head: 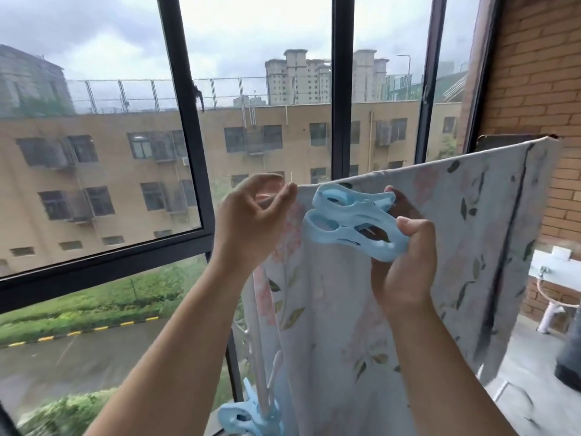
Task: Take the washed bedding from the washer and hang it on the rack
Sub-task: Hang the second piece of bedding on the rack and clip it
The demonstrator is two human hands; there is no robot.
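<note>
From the head view, both forearms reach up towards the window. The left hand [251, 218] is raised, its thumb and curled fingers pinching the top left edge of the floral sheet [440, 234], which hangs draped over the rack's top bar. The right hand [405, 265], just beside it, grips two large blue clips [349, 221] by their ends against the sheet.

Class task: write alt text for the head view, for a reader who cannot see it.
The right hand holds a blue clip at the top edge of a floral sheet hung by a window; the left hand pinches that edge.
</note>
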